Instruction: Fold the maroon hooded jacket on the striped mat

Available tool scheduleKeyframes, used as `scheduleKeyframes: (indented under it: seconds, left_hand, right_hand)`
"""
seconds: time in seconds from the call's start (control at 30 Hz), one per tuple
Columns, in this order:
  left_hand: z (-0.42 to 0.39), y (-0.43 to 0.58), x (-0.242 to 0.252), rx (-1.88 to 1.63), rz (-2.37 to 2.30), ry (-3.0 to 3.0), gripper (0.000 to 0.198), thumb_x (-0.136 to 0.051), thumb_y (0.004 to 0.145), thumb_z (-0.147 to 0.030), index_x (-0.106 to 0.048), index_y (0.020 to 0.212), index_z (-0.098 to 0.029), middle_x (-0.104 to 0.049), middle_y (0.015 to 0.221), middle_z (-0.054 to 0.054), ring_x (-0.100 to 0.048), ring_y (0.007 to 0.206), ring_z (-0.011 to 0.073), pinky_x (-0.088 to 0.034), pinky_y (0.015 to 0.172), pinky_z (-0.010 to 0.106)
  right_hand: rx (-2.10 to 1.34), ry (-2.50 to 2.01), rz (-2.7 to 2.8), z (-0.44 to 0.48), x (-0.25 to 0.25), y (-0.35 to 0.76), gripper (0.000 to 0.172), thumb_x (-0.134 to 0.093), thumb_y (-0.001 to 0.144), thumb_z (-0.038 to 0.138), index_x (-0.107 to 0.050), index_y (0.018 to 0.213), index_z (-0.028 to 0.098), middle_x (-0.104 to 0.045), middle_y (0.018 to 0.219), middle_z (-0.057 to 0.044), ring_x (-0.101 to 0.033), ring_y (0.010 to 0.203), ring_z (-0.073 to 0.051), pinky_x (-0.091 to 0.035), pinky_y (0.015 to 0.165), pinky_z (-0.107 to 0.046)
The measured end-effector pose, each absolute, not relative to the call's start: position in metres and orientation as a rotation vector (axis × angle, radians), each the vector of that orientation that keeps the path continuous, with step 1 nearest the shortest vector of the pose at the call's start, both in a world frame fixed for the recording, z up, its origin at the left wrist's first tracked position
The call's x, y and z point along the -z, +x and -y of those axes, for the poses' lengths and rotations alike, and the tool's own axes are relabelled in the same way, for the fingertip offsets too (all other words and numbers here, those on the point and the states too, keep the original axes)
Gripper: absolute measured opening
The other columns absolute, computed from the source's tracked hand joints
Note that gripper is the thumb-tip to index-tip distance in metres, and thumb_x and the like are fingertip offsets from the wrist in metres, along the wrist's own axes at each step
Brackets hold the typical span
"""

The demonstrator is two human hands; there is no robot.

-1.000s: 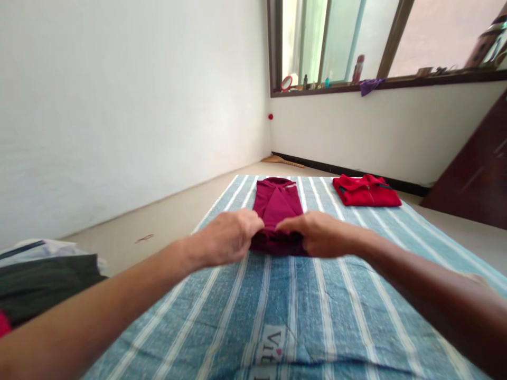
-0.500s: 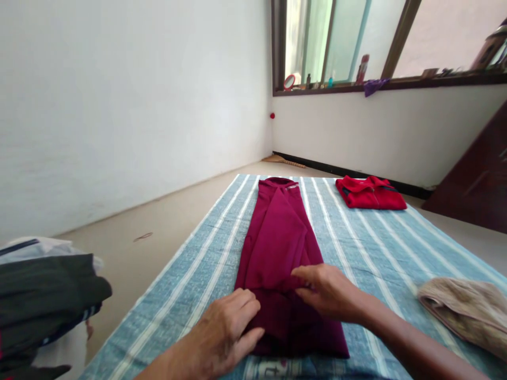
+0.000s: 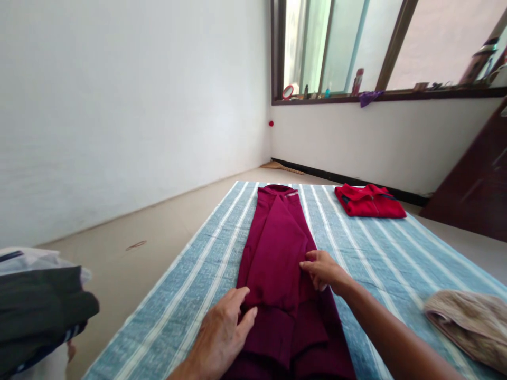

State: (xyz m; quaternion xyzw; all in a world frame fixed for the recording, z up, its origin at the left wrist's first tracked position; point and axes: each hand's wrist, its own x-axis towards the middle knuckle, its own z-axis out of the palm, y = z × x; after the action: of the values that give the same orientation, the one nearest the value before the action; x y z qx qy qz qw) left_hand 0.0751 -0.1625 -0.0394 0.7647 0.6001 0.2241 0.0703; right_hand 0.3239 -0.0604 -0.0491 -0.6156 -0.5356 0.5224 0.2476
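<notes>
A maroon garment (image 3: 279, 258), folded into a long narrow strip, lies lengthwise on a blue and white striped sheet (image 3: 368, 258). My left hand (image 3: 224, 332) lies flat on the garment's near left edge, fingers stretched out. My right hand (image 3: 322, 270) rests on the garment's right edge farther up, its fingertips curled onto the cloth. Neither hand lifts the fabric.
A folded red garment (image 3: 368, 201) lies at the sheet's far right. A beige cloth (image 3: 467, 322) sits at the right edge. A pile of dark clothes (image 3: 35, 311) is at the left. A dark wooden board (image 3: 475, 184) leans on the wall under a window sill (image 3: 380, 96).
The maroon garment went from folded short to stretched out long toward me. My hands came back near me and now smooth its sides; the right hand has moved forward along the edge.
</notes>
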Motion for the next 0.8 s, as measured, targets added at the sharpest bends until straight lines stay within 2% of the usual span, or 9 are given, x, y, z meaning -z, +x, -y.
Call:
scheduleKeyframes:
  seconds: [0.23,0.4,0.53,0.63,0.8]
  left_hand:
    - [0.157,0.079,0.038,-0.599,-1.819,2.125,0.036,-0.047,0.083,-0.032,-0.061,0.111,-0.014,-0.068,0.092,0.008,-0.065,0.069,0.0181,-0.053,0.072,0.031]
    - [0.151,0.084,0.033,-0.471,-1.823,2.129,0.039,-0.044,0.082,-0.033,-0.063,0.111,-0.015,-0.068,0.103,0.011,-0.066,0.09,0.0248,-0.05,0.084,0.036]
    - [0.144,0.089,0.022,-0.358,-1.843,2.052,0.043,-0.039,0.085,-0.038,-0.062,0.113,-0.015,-0.067,0.112,0.012,-0.063,0.103,0.0259,-0.045,0.093,0.037]
    - [0.139,0.087,0.012,-0.269,-1.826,2.013,0.042,-0.036,0.086,-0.039,-0.063,0.109,-0.018,-0.069,0.109,0.011,-0.064,0.101,0.0256,-0.045,0.09,0.037]
    - [0.124,0.076,-0.003,-0.245,-1.844,2.063,0.035,-0.038,0.084,-0.041,-0.066,0.093,-0.022,-0.072,0.09,0.007,-0.067,0.086,0.0264,-0.047,0.079,0.037]
  right_hand:
    - [-1.447,-1.477,1.14,0.061,0.047,0.3,0.038,-0.056,0.076,0.02,-0.053,0.113,0.012,-0.038,0.041,0.012,-0.037,0.029,-0.006,-0.027,0.031,-0.016]
    - [-1.406,-1.361,1.037,0.063,0.033,0.269,0.05,-0.056,0.076,0.016,-0.047,0.124,0.009,-0.041,0.046,0.011,-0.041,0.035,-0.006,-0.03,0.034,-0.016]
    - [-1.411,-1.313,1.022,0.06,0.029,0.242,0.055,-0.052,0.073,0.009,-0.044,0.127,0.005,-0.046,0.048,0.009,-0.044,0.037,-0.008,-0.031,0.034,-0.016]
    - [-1.421,-1.307,1.063,0.057,0.032,0.227,0.052,-0.05,0.068,0.005,-0.051,0.12,0.006,-0.05,0.048,0.007,-0.047,0.037,-0.01,-0.034,0.035,-0.018]
    - [-1.331,-1.349,1.172,0.053,0.044,0.218,0.048,-0.051,0.066,0.004,-0.057,0.113,0.01,-0.055,0.053,0.004,-0.051,0.044,-0.011,-0.038,0.043,-0.02]
